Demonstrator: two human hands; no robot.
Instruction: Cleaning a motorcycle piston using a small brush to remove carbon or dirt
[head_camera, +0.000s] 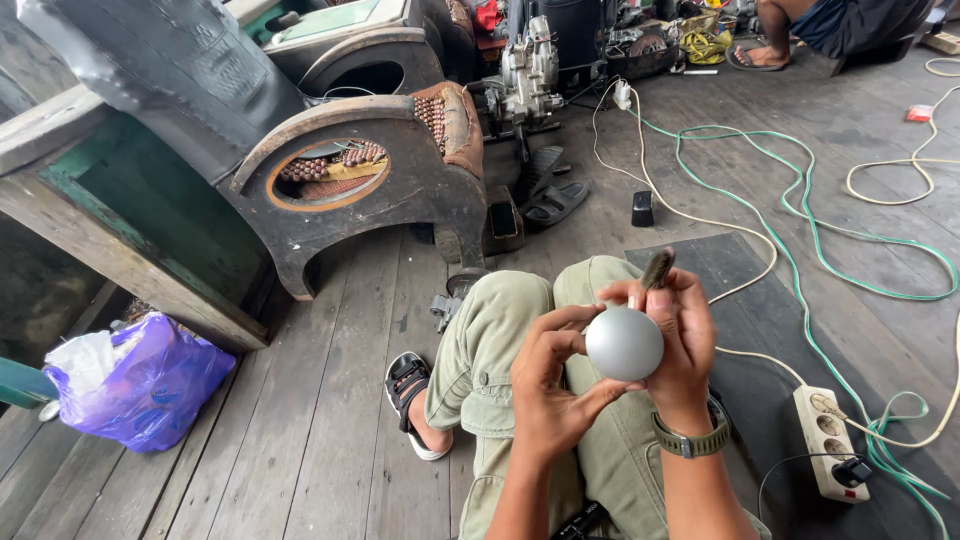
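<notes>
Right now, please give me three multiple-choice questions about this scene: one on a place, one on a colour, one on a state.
1. Where does the purple bag lie?
A. on the floor planks at the left
B. on the person's lap
C. on the power strip

2. What colour is the ball?
A. red
B. grey
C. green

3. How is the ball held?
A. it lies alone on the floor
B. it hangs from a cable
C. between the left hand and right hand

Answers: 1 A, the bag sits on the planks beside the wooden frame; 2 B, its surface is matte grey; 3 C, fingers of both hands touch it.
</notes>
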